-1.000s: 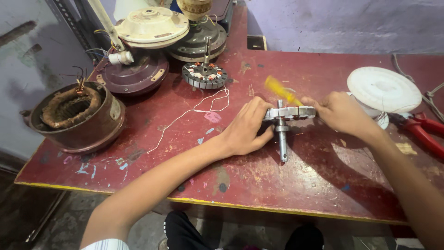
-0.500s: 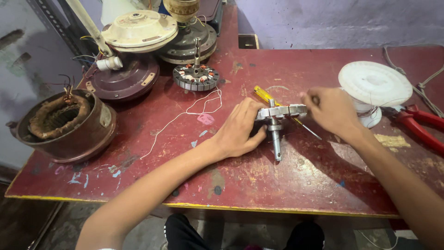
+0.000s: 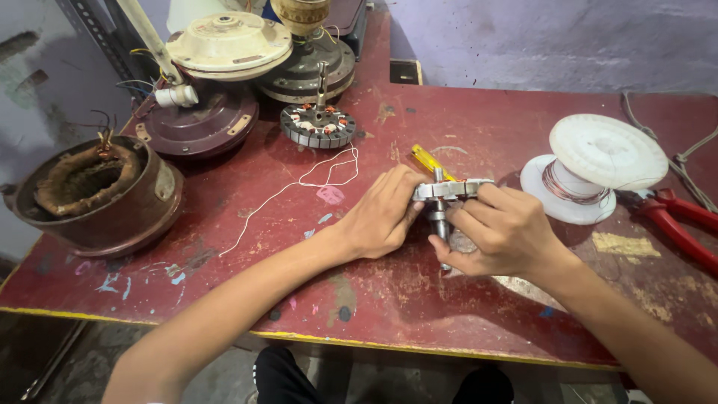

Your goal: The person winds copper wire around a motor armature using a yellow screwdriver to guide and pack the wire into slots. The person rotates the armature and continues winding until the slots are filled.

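A grey metal stator core on a steel shaft (image 3: 449, 190) stands on its shaft end on the red table (image 3: 389, 299). My left hand (image 3: 381, 217) grips the core's left edge. My right hand (image 3: 497, 232) wraps around the shaft below the core, fingers curled over its right side. A yellow-handled screwdriver (image 3: 428, 159) lies just behind the core, partly hidden by it. A white plastic spool of copper wire (image 3: 594, 168) stands to the right of my right hand.
A wound stator on a shaft (image 3: 318, 123) stands at the back, with a loose white string (image 3: 299, 183) trailing from it. Fan motor housings (image 3: 217, 75) are stacked at back left. A round housing with windings (image 3: 93, 198) sits left. Red-handled pliers (image 3: 684, 224) lie far right.
My right hand has moved from the core's right edge down onto the shaft. The left hand stays on the core's left side. The view has shifted slightly.
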`<state>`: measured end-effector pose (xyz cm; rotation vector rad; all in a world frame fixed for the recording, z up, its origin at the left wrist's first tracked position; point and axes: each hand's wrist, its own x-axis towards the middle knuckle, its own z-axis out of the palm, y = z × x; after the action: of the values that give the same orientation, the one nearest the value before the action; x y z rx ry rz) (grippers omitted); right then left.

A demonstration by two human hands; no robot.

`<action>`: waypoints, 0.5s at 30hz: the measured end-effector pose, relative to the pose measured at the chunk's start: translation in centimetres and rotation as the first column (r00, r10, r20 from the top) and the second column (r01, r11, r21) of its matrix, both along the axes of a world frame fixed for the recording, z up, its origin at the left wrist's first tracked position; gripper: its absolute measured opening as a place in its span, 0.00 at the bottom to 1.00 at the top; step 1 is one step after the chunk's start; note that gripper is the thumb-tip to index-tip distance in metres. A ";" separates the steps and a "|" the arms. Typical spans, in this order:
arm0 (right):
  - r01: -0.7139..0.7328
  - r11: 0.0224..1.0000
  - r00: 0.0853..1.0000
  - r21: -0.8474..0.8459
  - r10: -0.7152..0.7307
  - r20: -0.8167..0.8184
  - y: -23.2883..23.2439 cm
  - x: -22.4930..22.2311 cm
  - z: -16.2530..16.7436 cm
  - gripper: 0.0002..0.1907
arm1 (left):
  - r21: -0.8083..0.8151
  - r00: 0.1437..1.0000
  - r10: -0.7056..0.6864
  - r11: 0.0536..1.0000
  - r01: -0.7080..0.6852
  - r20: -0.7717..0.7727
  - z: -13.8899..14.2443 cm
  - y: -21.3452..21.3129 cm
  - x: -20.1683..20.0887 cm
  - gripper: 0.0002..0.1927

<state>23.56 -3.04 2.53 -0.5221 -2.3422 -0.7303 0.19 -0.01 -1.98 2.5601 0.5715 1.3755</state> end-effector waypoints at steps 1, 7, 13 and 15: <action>0.022 1.000 0.999 -0.019 -0.022 0.033 -0.3 -0.2 0.6 0.17 | -0.006 1.000 0.006 1.000 -0.007 -0.014 0.0 0.0 0.0 0.16; 0.066 0.989 0.987 -0.129 -0.046 0.154 -1.3 -0.6 2.5 0.20 | 0.147 0.990 0.122 0.983 -0.110 -0.074 -0.3 -0.1 -0.3 0.31; 0.127 0.967 0.978 -0.222 -0.084 0.191 -1.9 -0.5 2.5 0.17 | 0.477 0.976 0.194 0.870 -0.122 -0.103 -0.7 -0.2 -0.7 0.33; 0.146 0.946 0.974 -0.288 -0.087 0.208 -1.9 -0.5 2.5 0.16 | 0.620 0.968 0.221 0.778 -0.102 -0.117 -1.1 -0.3 -0.8 0.27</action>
<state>23.08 -4.91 5.02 -0.7589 -2.6429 -0.4927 -0.64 -0.27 -3.07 3.2501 0.4286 1.6000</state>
